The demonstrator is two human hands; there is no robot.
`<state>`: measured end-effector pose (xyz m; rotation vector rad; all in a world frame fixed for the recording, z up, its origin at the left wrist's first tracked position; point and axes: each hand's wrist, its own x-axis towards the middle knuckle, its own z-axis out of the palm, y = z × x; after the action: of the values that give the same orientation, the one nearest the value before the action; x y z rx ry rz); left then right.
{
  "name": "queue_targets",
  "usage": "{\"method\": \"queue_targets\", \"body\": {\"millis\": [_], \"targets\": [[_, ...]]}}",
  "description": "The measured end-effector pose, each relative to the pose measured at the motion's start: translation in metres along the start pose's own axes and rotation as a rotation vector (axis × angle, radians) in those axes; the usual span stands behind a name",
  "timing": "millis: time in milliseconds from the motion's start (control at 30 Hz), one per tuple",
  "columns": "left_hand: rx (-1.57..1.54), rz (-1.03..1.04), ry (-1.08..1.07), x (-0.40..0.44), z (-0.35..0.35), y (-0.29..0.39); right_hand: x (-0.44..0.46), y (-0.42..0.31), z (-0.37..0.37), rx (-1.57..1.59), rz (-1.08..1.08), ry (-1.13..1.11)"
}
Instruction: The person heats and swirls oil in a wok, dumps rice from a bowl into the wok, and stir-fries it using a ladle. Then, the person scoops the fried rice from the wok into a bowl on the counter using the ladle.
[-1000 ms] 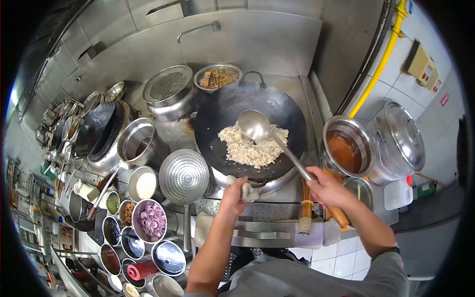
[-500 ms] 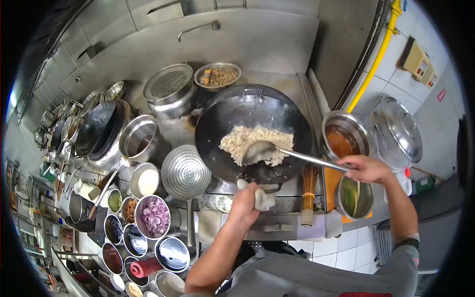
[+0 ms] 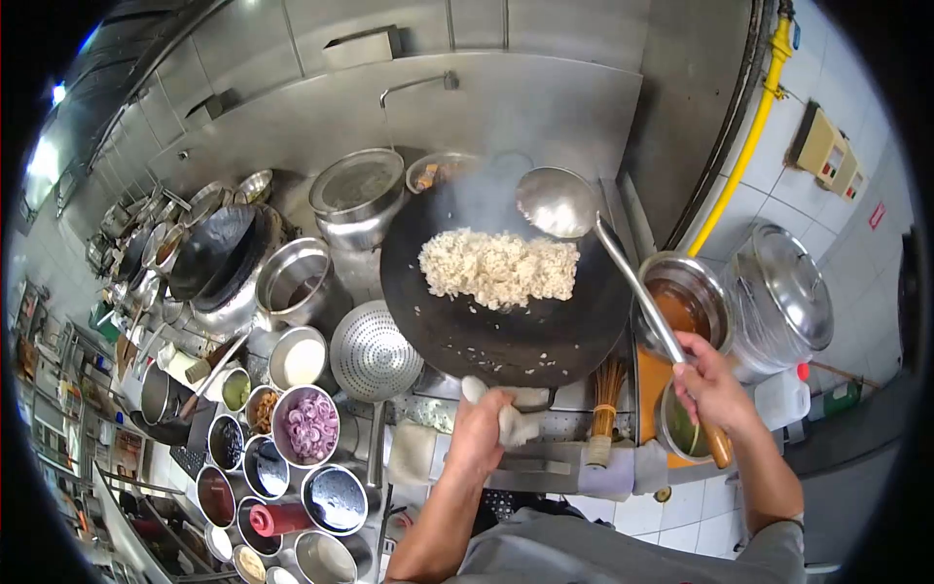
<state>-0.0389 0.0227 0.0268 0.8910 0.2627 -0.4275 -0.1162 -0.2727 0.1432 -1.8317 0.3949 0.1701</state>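
Observation:
Rice [image 3: 501, 268] lies in a long heap on the far side of a large black wok [image 3: 467, 341], with loose grains stuck nearer me. My left hand [image 3: 477, 433] is closed at the wok's near edge, gripping its handle through a folded white cloth [image 3: 518, 426]. The handle itself is mostly covered. My right hand [image 3: 712, 384] is wrapped round the shaft of a metal ladle [image 3: 559, 201], close to its wooden end. The ladle's bowl is raised above the wok's far right rim, apart from the rice. Steam rises at the back.
A perforated strainer [image 3: 376, 352] lies left of the wok, near bowls of sliced onion [image 3: 310, 425] and other ingredients. A bamboo brush [image 3: 605, 394] stands at the front right. On the right are a pot of brown liquid [image 3: 681, 302] and a lidded container [image 3: 778, 292].
The ladle has lifted off the rice and swung up to the far right. The wok's near side has risen, tilting it away from me, and the rice has shifted into a compact heap.

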Motion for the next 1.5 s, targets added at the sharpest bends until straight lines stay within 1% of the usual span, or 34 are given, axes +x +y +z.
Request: {"method": "queue_targets", "body": {"millis": [33,67,100,133,167,200,267,300,333,367,400,433,500,533,600,700,800,833,867,933,1033,1133,1167,1267,1300,1333,1400,1433,1500], "targets": [[0.098,0.075,-0.015,0.004,-0.005,-0.009,0.003,-0.003,-0.005,-0.026,-0.026,0.040],[0.195,0.147,-0.025,0.004,-0.007,-0.017,0.003,-0.011,-0.009,-0.159,-0.008,0.055],[0.312,0.283,0.013,-0.006,-0.001,-0.020,0.002,-0.022,-0.011,-0.290,0.014,0.071],[0.539,0.416,-0.013,-0.003,-0.012,-0.029,0.002,-0.029,-0.011,-0.417,0.030,0.094],[0.524,0.429,0.007,-0.005,-0.009,-0.032,0.007,-0.025,-0.008,-0.474,0.057,0.067],[0.506,0.432,0.031,-0.008,-0.003,-0.037,0.013,-0.024,0.001,-0.241,0.142,-0.049],[0.618,0.471,0.081,0.009,-0.012,-0.045,0.022,-0.021,0.019,0.224,0.325,-0.287],[0.488,0.326,0.134,0.002,0.005,-0.028,0.024,-0.012,0.019,0.424,0.383,-0.384],[0.429,0.268,0.041,0.000,0.005,-0.011,0.026,-0.004,0.020,0.623,0.437,-0.481],[0.295,0.141,0.041,-0.005,0.001,-0.003,0.027,0.001,0.020,0.821,0.489,-0.580],[0.162,0.024,0.043,-0.008,-0.006,0.006,0.026,0.006,0.021,0.888,0.534,-0.609],[0.177,-0.064,0.063,-0.015,-0.019,0.008,0.022,0.017,0.021,0.957,0.582,-0.639],[0.051,-0.173,0.076,-0.021,-0.049,-0.007,0.012,0.036,0.023,1.082,0.672,-0.676],[-0.015,-0.224,0.071,-0.024,-0.060,-0.014,0.005,0.036,0.023,1.056,0.660,-0.645],[-0.063,-0.237,0.072,-0.034,-0.068,-0.019,-0.015,0.021,0.026,0.996,0.623,-0.588],[-0.091,-0.203,0.047,-0.050,-0.067,-0.022,-0.047,0.014,0.037,0.593,0.306,-0.464],[-0.021,-0.246,0.018,-0.052,-0.080,-0.029,-0.047,0.048,0.089,0.354,0.261,-0.212],[-0.048,-0.228,0.006,-0.054,-0.079,-0.029,-0.040,0.037,0.089,0.388,0.354,-0.197],[-0.049,-0.257,-0.042,-0.052,-0.084,-0.030,-0.025,0.048,0.079,0.643,0.415,-0.345],[-0.014,-0.211,-0.042,-0.045,-0.089,-0.035,-0.023,0.040,0.076,1.025,0.583,-0.394],[0.030,-0.213,-0.041,-0.038,-0.091,-0.036,-0.051,0.048,0.075,1.094,0.471,-0.478],[0.000,-0.211,-0.099,-0.025,-0.100,-0.045,-0.080,0.062,0.118,0.651,0.221,-0.291],[-0.029,-0.216,-0.100,-0.028,-0.093,-0.041,-0.077,0.066,0.124,0.671,0.262,-0.271],[-0.063,-0.245,-0.122,-0.029,-0.088,-0.040,-0.045,0.073,0.113,1.236,0.561,-0.459],[-0.097,-0.236,-0.074,-0.032,-0.082,-0.042,-0.039,0.080,0.120,1.290,0.524,-0.535],[-0.087,-0.227,-0.081,-0.034,-0.079,-0.042,-0.041,0.085,0.122,1.097,0.497,-0.442],[-0.067,-0.208,-0.086,-0.038,-0.076,-0.043,-0.051,0.072,0.138,0.708,0.443,-0.275],[-0.102,-0.189,-0.064,-0.037,-0.074,-0.046,-0.044,0.083,0.135,0.450,0.387,-0.263],[-0.080,-0.183,-0.060,-0.036,-0.073,-0.046,-0.023,0.090,0.130,-0.240,-0.132,0.050]]}}
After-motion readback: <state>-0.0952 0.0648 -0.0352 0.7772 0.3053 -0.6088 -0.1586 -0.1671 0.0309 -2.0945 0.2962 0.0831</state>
